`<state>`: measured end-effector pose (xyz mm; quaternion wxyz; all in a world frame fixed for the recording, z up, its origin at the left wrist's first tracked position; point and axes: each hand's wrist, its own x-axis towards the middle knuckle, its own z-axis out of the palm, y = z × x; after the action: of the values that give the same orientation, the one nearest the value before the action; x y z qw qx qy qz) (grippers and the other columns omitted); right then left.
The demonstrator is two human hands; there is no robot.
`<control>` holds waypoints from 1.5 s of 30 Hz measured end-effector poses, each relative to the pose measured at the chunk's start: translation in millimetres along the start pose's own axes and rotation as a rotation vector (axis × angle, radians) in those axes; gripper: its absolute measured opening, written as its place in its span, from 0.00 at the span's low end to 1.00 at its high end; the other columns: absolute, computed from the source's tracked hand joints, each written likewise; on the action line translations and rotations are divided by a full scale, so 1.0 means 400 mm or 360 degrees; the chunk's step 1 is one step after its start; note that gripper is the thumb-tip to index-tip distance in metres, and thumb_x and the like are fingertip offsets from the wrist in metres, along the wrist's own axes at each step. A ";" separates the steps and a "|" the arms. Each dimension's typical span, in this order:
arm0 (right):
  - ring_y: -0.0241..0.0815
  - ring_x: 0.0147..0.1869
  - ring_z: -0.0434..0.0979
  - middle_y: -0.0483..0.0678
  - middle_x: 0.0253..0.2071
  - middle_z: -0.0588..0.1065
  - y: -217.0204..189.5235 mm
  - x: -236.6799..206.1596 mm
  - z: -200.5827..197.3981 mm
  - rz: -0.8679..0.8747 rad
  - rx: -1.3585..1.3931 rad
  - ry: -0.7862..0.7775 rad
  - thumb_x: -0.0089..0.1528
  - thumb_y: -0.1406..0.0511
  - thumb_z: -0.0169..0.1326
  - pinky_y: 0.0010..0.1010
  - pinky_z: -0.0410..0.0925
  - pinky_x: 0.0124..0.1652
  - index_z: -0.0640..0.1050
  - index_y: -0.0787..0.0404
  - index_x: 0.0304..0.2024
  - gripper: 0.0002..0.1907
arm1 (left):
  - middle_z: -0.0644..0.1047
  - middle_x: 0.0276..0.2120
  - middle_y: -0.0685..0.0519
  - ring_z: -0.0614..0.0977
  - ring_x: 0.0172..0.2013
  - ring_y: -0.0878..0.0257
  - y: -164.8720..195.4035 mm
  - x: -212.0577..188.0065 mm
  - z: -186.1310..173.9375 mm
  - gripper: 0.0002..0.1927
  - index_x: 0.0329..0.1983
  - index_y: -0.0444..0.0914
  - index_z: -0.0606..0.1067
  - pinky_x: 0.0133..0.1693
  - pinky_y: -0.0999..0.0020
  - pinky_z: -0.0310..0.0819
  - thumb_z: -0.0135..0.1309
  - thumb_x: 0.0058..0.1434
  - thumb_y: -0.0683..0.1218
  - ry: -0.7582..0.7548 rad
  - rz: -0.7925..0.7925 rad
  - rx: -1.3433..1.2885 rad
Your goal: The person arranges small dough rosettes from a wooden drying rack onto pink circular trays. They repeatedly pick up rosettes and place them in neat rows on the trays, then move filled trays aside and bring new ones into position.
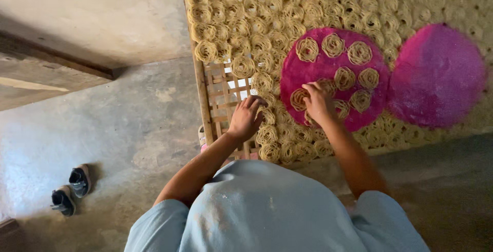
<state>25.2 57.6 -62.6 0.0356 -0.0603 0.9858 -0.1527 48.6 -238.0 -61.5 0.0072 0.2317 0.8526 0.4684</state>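
Seen from the head view: a bamboo rack (pixel 213 98) on the floor (pixel 128 139), almost fully covered with pale noodle coils (pixel 267 31). Two pink round mats are laid on top of the coils: the left mat (pixel 313 72) carries about nine coils, the right mat (pixel 436 75) is bare. The right hand (pixel 318 100) is placed at the near edge of the left mat, fingers curled down on a coil (pixel 299 99) there; whether the coil is actually pinched cannot be told. The left hand (pixel 246 118) is held open, fingers spread, resting at the rack's near-left part just beside the uncovered bamboo lattice, touching the coils next to the gap; nothing is gripped in it. Hands are apart, near each other. Judged step: coils are being moved one at a time between mat and rack, with the bare lattice patch as the likely spot in play. The next move would call for a light lift under the coil so the strands are not broken or unwound, and placement just beside neighbours without overlap. A pair of dark shoes (pixel 72 190) is seen far left on the floor, well apart from the work.
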 end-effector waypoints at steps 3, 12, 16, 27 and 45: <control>0.58 0.46 0.77 0.62 0.51 0.74 -0.007 -0.034 0.010 0.0175 -0.0036 -0.0060 0.61 0.69 0.61 0.44 0.72 0.40 0.75 0.68 0.55 0.20 | 0.74 0.50 0.49 0.75 0.54 0.48 0.005 0.021 0.063 0.13 0.49 0.42 0.74 0.55 0.52 0.69 0.55 0.61 0.41 -0.0058 0.0006 -0.0055; 0.42 0.34 0.78 0.51 0.34 0.77 -0.166 -0.045 -0.030 -0.0100 0.0482 -0.0144 0.61 0.72 0.61 0.36 0.71 0.33 0.74 0.62 0.37 0.07 | 0.78 0.55 0.50 0.81 0.54 0.56 -0.077 -0.009 0.148 0.22 0.63 0.40 0.68 0.57 0.56 0.76 0.44 0.71 0.54 -0.0452 -0.1300 -0.1754; 0.40 0.39 0.80 0.50 0.39 0.78 -0.317 -0.058 0.039 -0.0422 0.0886 -0.0179 0.61 0.69 0.62 0.30 0.75 0.37 0.76 0.64 0.43 0.10 | 0.77 0.55 0.43 0.80 0.54 0.49 -0.124 -0.044 0.079 0.28 0.65 0.36 0.67 0.58 0.51 0.76 0.41 0.73 0.60 -0.0178 -0.1863 -0.2569; 0.42 0.47 0.82 0.51 0.44 0.81 -0.406 0.209 0.216 0.0406 0.2317 -0.0696 0.62 0.63 0.62 0.35 0.75 0.53 0.79 0.65 0.47 0.14 | 0.75 0.59 0.55 0.74 0.60 0.62 -0.219 -0.054 -0.106 0.23 0.65 0.47 0.69 0.57 0.58 0.71 0.43 0.70 0.57 0.0417 -0.1141 -0.2096; 0.49 0.55 0.74 0.50 0.51 0.73 -0.287 0.347 0.127 -0.0209 0.0237 0.0597 0.60 0.69 0.66 0.36 0.70 0.52 0.79 0.57 0.49 0.15 | 0.76 0.45 0.61 0.75 0.44 0.71 -0.267 -0.131 -0.085 0.10 0.51 0.43 0.74 0.44 0.73 0.69 0.48 0.69 0.45 0.0722 -0.1119 -0.1620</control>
<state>-95.4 -84.4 -83.1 -0.1541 -0.0922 0.9550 -0.2358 46.2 -334.8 -138.8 0.0886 -0.1973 0.5298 0.8200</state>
